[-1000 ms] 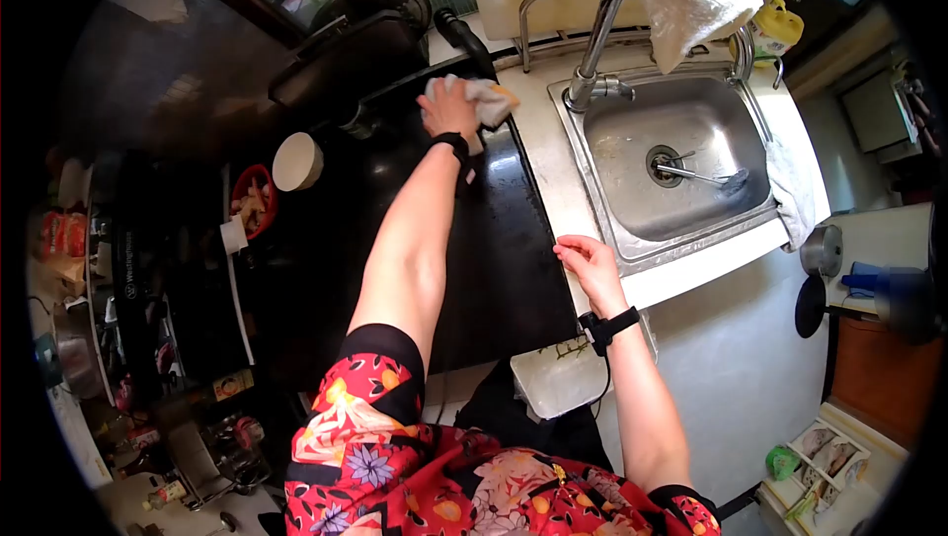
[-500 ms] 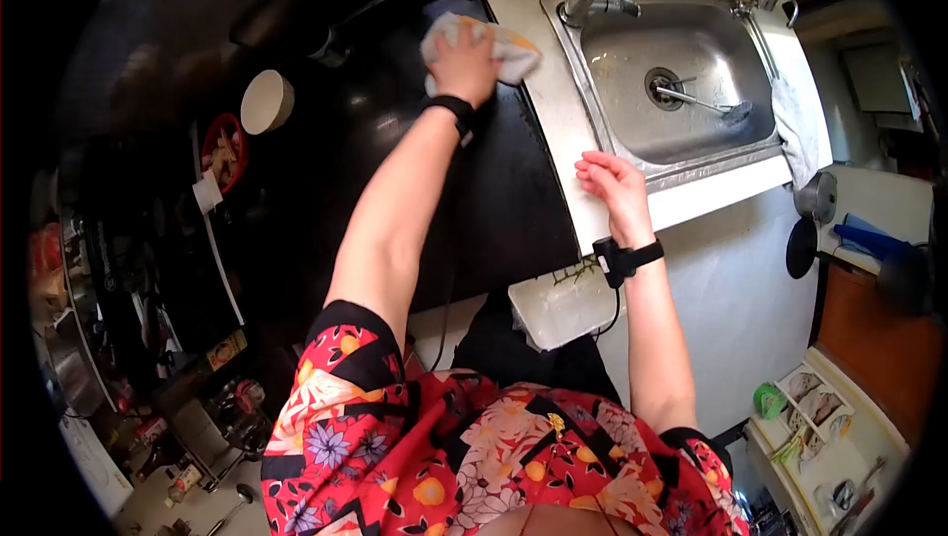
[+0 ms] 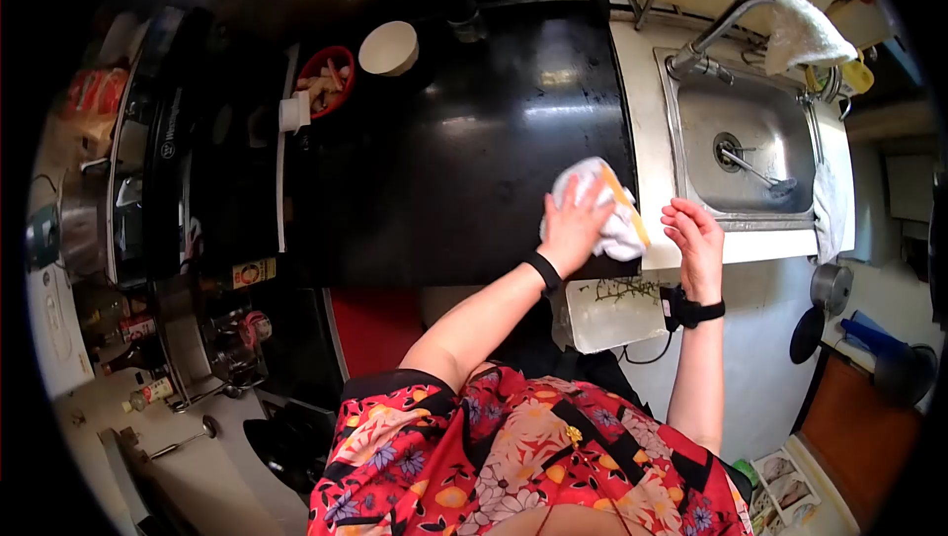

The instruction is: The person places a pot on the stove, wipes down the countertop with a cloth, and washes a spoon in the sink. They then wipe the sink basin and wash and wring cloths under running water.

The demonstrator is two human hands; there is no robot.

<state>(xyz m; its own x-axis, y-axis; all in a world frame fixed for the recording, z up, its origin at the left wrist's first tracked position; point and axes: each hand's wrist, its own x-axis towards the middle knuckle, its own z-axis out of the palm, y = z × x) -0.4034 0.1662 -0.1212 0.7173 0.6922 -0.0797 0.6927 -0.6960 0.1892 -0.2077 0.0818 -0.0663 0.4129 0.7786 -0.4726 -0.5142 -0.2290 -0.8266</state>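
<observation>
Wiping appears underway but incomplete: marks show on the black bench toward its right rear, and a white bowl occupies the left rear. The cloth lies at the front right corner under the left hand, palm down, fingers spread. The right hand hovers empty, loosely curled, near the sink.

Glossy countertop — matt cloth

Three cloths, one sink
</observation>
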